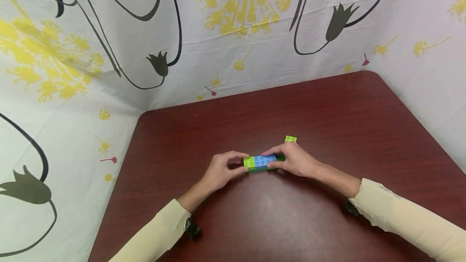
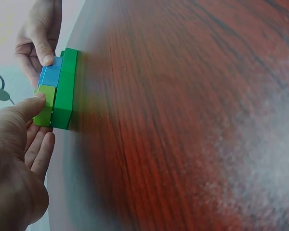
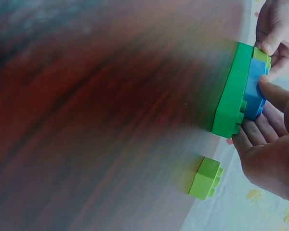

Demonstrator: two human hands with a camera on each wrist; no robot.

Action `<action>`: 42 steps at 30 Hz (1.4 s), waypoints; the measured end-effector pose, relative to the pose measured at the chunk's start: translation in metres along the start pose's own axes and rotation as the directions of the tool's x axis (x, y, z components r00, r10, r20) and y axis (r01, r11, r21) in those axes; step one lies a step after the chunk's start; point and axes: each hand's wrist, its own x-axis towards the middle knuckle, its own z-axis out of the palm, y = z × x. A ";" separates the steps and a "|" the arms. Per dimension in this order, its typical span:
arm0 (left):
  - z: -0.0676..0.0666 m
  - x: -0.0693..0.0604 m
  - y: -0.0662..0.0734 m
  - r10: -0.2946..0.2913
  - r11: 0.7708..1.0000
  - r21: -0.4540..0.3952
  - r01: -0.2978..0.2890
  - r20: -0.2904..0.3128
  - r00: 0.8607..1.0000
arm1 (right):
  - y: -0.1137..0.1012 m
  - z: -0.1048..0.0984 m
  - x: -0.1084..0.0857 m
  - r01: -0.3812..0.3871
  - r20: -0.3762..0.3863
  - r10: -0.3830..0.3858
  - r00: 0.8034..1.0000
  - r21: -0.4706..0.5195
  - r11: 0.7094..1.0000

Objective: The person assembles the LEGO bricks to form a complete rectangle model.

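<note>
A row of green bricks [image 3: 229, 103] lies on the table, with a blue brick [image 1: 263, 161] and a lime-green brick [image 1: 249, 162] side by side on top of it. My left hand [image 1: 223, 169] pinches the lime brick at the left end between thumb and fingers. From the right, my right hand [image 1: 296, 160] grips the blue brick, thumb on the near side and fingers on the far side. Green studs show past the blue brick's right end in the right wrist view. Just beyond the right hand sits a second lime brick [image 3: 205, 178], partly hidden by that hand in the head view.
The dark red-brown table [image 1: 291, 213] has rounded far corners. White cloth [image 1: 225, 64] printed with yellow and grey flowers hangs around its back and sides. Small black devices are at both wrists, the left one [image 1: 193, 229] showing below the sleeve.
</note>
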 end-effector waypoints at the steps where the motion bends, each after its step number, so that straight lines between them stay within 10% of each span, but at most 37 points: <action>1: 0.000 0.000 0.000 0.000 1.000 -0.001 0.000 0.000 1.000 | 0.000 0.000 0.000 -0.004 -0.001 0.004 1.000 -0.001 1.000; 42: 0.002 0.000 -0.004 0.025 0.999 -0.032 -0.026 -0.003 1.000 | -0.002 0.000 0.001 -0.015 0.001 0.015 1.000 0.012 1.000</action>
